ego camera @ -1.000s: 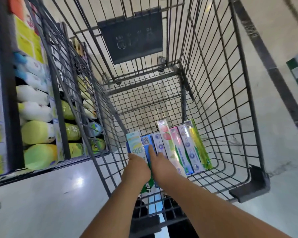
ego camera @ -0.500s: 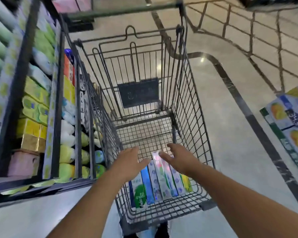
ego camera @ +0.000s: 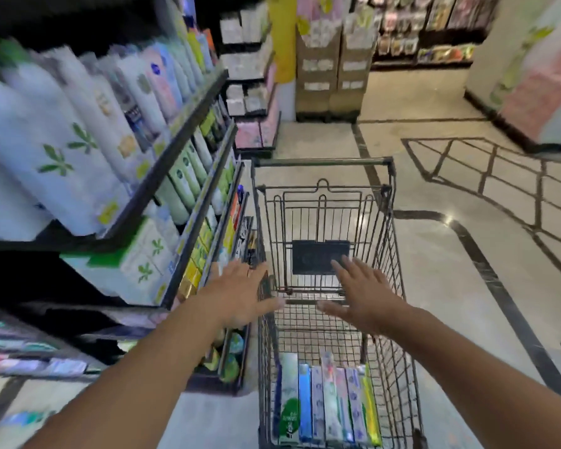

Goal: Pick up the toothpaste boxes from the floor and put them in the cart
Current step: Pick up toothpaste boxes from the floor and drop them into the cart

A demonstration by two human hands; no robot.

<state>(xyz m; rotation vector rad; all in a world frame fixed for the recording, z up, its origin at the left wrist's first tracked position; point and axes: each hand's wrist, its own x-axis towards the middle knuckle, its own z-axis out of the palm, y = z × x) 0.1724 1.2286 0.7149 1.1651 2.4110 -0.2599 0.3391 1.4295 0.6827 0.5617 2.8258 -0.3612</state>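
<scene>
Head view, looking down the aisle over a wire shopping cart [ego camera: 390, 254] that stands on the pale floor [ego camera: 467, 254] with its handle at the far end. Down in the near end of the basket lie the toothpaste boxes [ego camera: 326, 403], packed side by side in one flat row, long sides touching, running lengthwise along the cart. The leftmost one is white and green, next a blue one, then paler boxes, and a yellow-green one hard against the right wall.

Both arms reach forward above the basket. The left hand [ego camera: 240, 293] is spread, fingers straight and apart, holding nothing; it hangs over the cart's left rim, though whether it touches the wire I cannot tell. The right hand [ego camera: 360, 293] is spread as well, palm down, fingers loose and empty, hovering over the middle of the basket, well above the boxes. The two thumbs point toward each other with a gap between them.

To the left, store shelves [ego camera: 182, 131] run just beside the cart, stocked with white bottles and boxes, all blurred. Dark inlaid lines cross the floor on the right. Cardboard displays [ego camera: 331, 69] stand far down the aisle.
</scene>
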